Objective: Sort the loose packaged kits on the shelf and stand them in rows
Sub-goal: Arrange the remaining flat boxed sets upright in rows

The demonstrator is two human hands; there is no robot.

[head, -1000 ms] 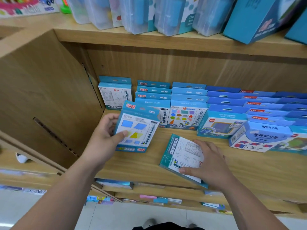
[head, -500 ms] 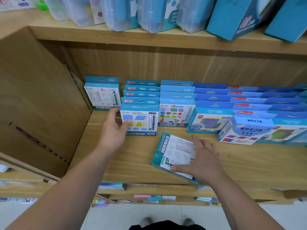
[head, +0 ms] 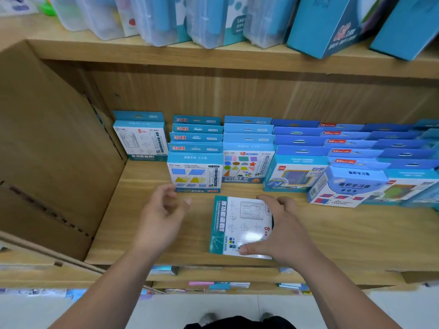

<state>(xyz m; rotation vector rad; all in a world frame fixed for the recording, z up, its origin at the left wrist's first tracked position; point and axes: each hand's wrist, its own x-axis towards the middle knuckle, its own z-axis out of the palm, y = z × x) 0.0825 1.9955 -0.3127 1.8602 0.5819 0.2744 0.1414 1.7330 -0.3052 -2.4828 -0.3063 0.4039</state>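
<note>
- I stood the shapes kit (head: 196,174) upright at the front of its row.
- My left hand (head: 164,217) let go of it and drew back, fingers (head: 164,191) loose and empty.
- My right hand (head: 285,229) turned the flat kit (head: 237,224) squarer to the shelf (head: 142,210) edge.

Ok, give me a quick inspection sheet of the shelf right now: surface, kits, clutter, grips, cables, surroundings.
Surface: wooden shelf, carrying the kits.
Job's things: standing rows of blue kits at the back; flat kit lying loose in front; skewed box at the right.
Clutter: nothing seen.
Grips: left grip relaxed, holding nothing; right grip holds the flat kit by its edges.
Cables: nothing seen.
Surroundings: cardboard panel on the left; clear cases on the shelf above.
</note>
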